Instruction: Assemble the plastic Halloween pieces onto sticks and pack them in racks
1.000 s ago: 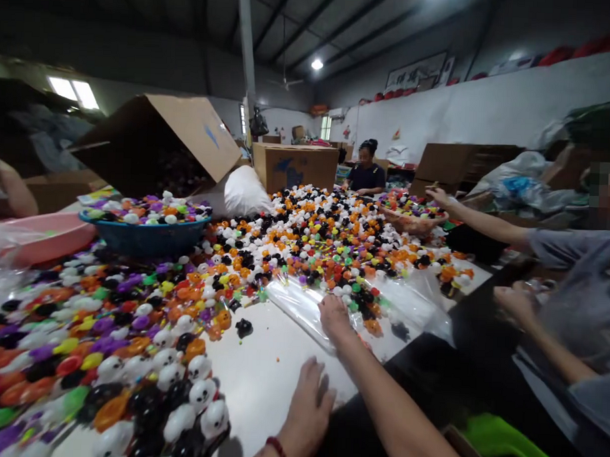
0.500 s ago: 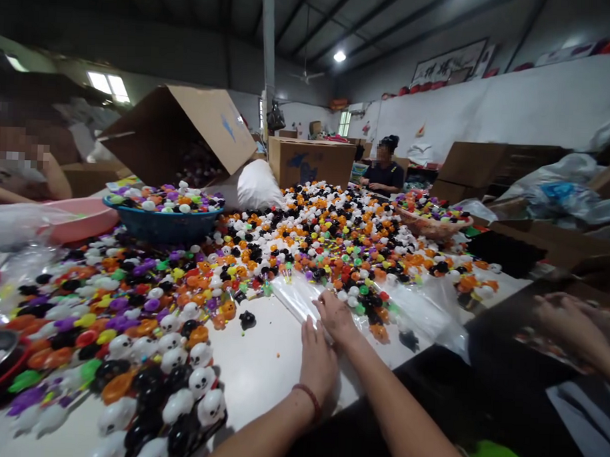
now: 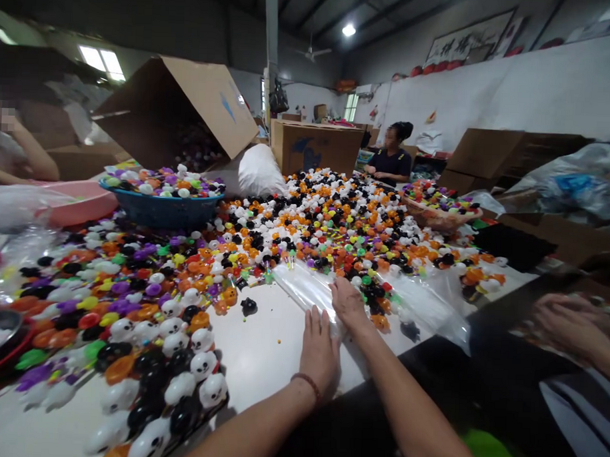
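Observation:
A clear plastic bag [image 3: 303, 285] lies flat on the white table [image 3: 260, 360] before me. My left hand [image 3: 319, 352], with a beaded bracelet at the wrist, rests flat on its near end, fingers stretched out. My right hand [image 3: 350, 303] is at the bag's right edge with its fingers curled; whether it pinches the plastic is hard to make out. Beyond the bag spreads a heap of small plastic Halloween figures [image 3: 330, 213] in orange, black, white, green and purple. One black figure [image 3: 249, 306] lies apart, left of the bag.
More clear bags [image 3: 432, 309] lie to the right. Skull-faced figures [image 3: 203, 365] stand in rows at the near left. Behind are a blue basin [image 3: 165, 210], a pink basin [image 3: 80, 204] and a tipped carton [image 3: 209, 98]. A co-worker's hands [image 3: 572, 324] are at the right; other people sit farther off.
My right hand has shifted slightly right, and more of the clear bag shows between my hands. My left hand's fingers lie a little more spread. The whole view has tilted slightly.

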The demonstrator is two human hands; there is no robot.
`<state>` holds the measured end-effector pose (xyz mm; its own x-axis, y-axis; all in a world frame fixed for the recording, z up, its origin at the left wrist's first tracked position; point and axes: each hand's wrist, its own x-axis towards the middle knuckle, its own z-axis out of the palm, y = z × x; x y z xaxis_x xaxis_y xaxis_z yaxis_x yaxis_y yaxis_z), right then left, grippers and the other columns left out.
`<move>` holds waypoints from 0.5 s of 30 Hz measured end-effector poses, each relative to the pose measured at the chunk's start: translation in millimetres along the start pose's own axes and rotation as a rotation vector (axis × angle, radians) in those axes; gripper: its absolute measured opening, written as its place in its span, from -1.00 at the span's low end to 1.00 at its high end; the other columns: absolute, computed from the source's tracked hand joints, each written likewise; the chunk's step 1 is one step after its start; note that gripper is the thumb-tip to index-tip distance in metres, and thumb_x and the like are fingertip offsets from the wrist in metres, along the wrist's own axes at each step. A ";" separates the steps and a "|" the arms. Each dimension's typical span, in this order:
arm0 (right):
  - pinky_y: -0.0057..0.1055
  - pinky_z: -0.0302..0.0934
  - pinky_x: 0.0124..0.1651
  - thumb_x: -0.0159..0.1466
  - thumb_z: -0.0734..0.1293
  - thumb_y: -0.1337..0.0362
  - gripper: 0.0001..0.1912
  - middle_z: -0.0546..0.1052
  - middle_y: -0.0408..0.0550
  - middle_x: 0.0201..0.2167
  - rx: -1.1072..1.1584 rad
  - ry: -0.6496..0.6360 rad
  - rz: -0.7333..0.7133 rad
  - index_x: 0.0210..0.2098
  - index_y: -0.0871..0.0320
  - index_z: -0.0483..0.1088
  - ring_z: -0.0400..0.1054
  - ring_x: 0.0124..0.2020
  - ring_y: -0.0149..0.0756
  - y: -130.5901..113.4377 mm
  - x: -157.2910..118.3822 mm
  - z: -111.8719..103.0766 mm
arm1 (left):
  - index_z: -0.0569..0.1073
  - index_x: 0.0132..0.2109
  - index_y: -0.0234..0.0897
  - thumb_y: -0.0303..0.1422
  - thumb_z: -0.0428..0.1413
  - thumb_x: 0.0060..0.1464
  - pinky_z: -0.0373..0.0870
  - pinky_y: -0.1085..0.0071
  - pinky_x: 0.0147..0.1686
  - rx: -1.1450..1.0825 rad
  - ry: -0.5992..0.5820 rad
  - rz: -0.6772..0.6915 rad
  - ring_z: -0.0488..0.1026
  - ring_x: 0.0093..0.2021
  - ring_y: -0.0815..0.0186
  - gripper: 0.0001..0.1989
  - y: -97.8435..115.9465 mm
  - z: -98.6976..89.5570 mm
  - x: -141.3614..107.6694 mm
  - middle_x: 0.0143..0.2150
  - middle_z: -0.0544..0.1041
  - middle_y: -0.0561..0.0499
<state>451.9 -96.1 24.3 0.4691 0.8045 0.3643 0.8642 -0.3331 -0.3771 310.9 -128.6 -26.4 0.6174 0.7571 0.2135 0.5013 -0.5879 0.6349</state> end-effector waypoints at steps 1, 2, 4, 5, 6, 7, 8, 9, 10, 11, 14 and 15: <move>-0.37 0.09 -0.19 0.40 0.15 0.29 -0.81 0.49 0.07 -0.25 0.009 0.018 0.007 -0.28 0.17 0.35 0.36 -0.22 -0.20 -2.6 5.9 -3.0 | 0.13 0.37 -0.56 -0.38 -0.10 0.23 -0.17 -0.04 0.44 0.010 -0.010 0.005 -0.31 0.48 -0.02 -0.40 1.1 -0.8 0.5 0.48 -0.07 -0.31; -0.36 0.09 -0.21 0.40 0.15 0.29 -0.82 0.49 0.08 -0.24 0.023 0.035 0.014 -0.27 0.17 0.33 0.36 -0.24 -0.19 -5.0 11.7 -5.9 | 0.13 0.36 -0.56 -0.41 -0.09 0.21 -0.19 -0.03 0.44 0.020 -0.020 0.012 -0.30 0.48 -0.01 -0.39 1.8 -1.5 0.9 0.47 -0.05 -0.30; -0.35 0.10 -0.24 0.39 0.15 0.28 -0.84 0.49 0.09 -0.26 0.061 0.065 0.025 -0.28 0.17 0.31 0.36 -0.28 -0.20 -9.3 22.5 -11.7 | 0.13 0.36 -0.59 -0.44 -0.10 0.20 -0.19 -0.02 0.44 0.036 -0.034 0.020 -0.30 0.48 0.00 -0.39 1.9 -1.8 1.7 0.46 -0.03 -0.31; -0.36 0.10 -0.25 0.39 0.15 0.28 -0.84 0.49 0.07 -0.29 0.084 0.076 0.031 -0.29 0.16 0.30 0.36 -0.30 -0.20 -11.2 27.5 -14.6 | 0.13 0.36 -0.60 -0.44 -0.09 0.19 -0.18 -0.01 0.44 0.038 -0.035 0.021 -0.30 0.48 0.00 -0.38 1.2 -1.4 2.0 0.46 -0.04 -0.32; -0.36 0.11 -0.27 0.39 0.15 0.27 -0.84 0.48 0.04 -0.34 0.110 0.086 0.035 -0.30 0.15 0.29 0.36 -0.33 -0.21 -13.1 32.1 -17.6 | 0.12 0.37 -0.61 -0.44 -0.08 0.19 -0.16 -0.02 0.44 0.037 -0.030 0.020 -0.29 0.48 -0.01 -0.38 0.1 -0.6 2.1 0.47 -0.06 -0.34; -0.36 0.12 -0.28 0.38 0.15 0.26 -0.83 0.48 0.00 -0.38 0.137 0.094 0.039 -0.32 0.14 0.28 0.36 -0.35 -0.22 -14.9 36.4 -20.8 | 0.11 0.37 -0.60 -0.43 -0.07 0.19 -0.14 -0.03 0.44 0.033 -0.018 0.017 -0.29 0.48 -0.02 -0.37 -1.3 0.5 2.0 0.47 -0.09 -0.34; -0.37 0.13 -0.29 0.38 0.15 0.24 -0.81 0.47 -0.03 -0.42 0.164 0.101 0.042 -0.34 0.12 0.27 0.36 -0.37 -0.22 -17.0 40.2 -24.5 | 0.10 0.38 -0.58 -0.42 -0.06 0.19 -0.12 -0.05 0.43 0.027 -0.003 0.016 -0.28 0.48 -0.03 -0.36 -2.8 1.8 1.8 0.47 -0.11 -0.34; -0.37 0.14 -0.29 0.38 0.14 0.22 -0.79 0.46 -0.05 -0.45 0.190 0.109 0.043 -0.36 0.11 0.26 0.36 -0.38 -0.22 -19.3 43.6 -28.5 | 0.09 0.38 -0.56 -0.40 -0.06 0.19 -0.10 -0.07 0.42 0.019 0.010 0.018 -0.28 0.48 -0.04 -0.35 -4.1 3.2 1.5 0.47 -0.12 -0.34; -0.37 0.15 -0.29 0.39 0.14 0.20 -0.77 0.46 -0.06 -0.47 0.214 0.116 0.042 -0.38 0.10 0.25 0.36 -0.38 -0.22 -22.1 46.3 -33.1 | 0.08 0.39 -0.53 -0.39 -0.05 0.19 -0.09 -0.08 0.42 0.010 0.018 0.018 -0.28 0.48 -0.04 -0.34 -5.2 4.5 1.1 0.48 -0.12 -0.33; -0.36 0.16 -0.29 0.39 0.13 0.18 -0.76 0.46 -0.06 -0.48 0.235 0.125 0.039 -0.39 0.10 0.25 0.36 -0.38 -0.22 -25.7 48.1 -38.2 | 0.06 0.40 -0.51 -0.38 -0.04 0.19 -0.08 -0.09 0.41 0.001 0.023 0.016 -0.27 0.48 -0.04 -0.33 -5.9 5.6 0.9 0.48 -0.11 -0.32; -0.34 0.20 -0.25 0.39 0.12 0.13 -0.73 0.48 -0.04 -0.45 0.284 0.147 0.008 -0.38 0.09 0.25 0.37 -0.36 -0.21 -41.6 43.1 -55.1 | 0.04 0.41 -0.48 -0.37 -0.04 0.18 -0.13 -0.08 0.42 -0.049 0.020 -0.004 -0.29 0.48 -0.04 -0.32 -4.9 6.4 2.2 0.49 -0.10 -0.27; -0.33 0.22 -0.22 0.39 0.12 0.13 -0.73 0.50 -0.02 -0.41 0.302 0.146 -0.020 -0.37 0.10 0.26 0.38 -0.33 -0.21 -48.6 36.6 -60.5 | 0.06 0.40 -0.48 -0.37 -0.03 0.18 -0.15 -0.07 0.43 -0.086 0.021 -0.011 -0.29 0.48 -0.03 -0.32 -3.7 5.6 3.6 0.49 -0.09 -0.27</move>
<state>438.1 -80.2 107.4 0.4924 0.7231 0.4845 0.7910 -0.1396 -0.5956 314.7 -125.3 -32.1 0.5990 0.7697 0.2207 0.4536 -0.5534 0.6986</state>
